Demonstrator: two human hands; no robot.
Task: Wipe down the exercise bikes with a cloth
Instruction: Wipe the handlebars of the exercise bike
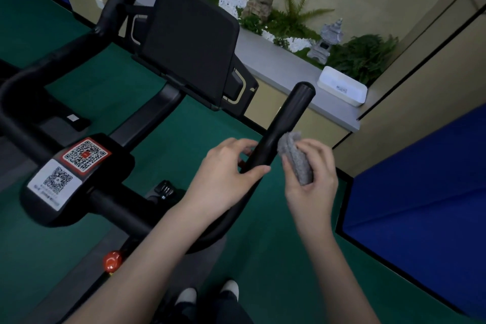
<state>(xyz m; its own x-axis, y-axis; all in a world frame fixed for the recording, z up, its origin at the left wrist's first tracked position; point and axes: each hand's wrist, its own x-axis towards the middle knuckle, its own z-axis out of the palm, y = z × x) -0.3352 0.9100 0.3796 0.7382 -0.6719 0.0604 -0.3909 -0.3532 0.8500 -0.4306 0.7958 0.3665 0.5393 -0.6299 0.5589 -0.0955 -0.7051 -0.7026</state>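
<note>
Left hand (228,173) grips the handlebar (288,116); right hand (314,181) clutches the folded cloth (295,160) beside it. Wiping seems barely begun.

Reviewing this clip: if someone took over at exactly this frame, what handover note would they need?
Left hand: grips the right handlebar low on its forward prong.
Right hand: holds the folded grey cloth at that prong's side, apparently touching it, just above the left hand.
Done: cannot tell; no wipe marks show anywhere on the bike.
Left, probably: run the cloth along this prong, then the other handlebar, the screen and the sticker plate.
</note>
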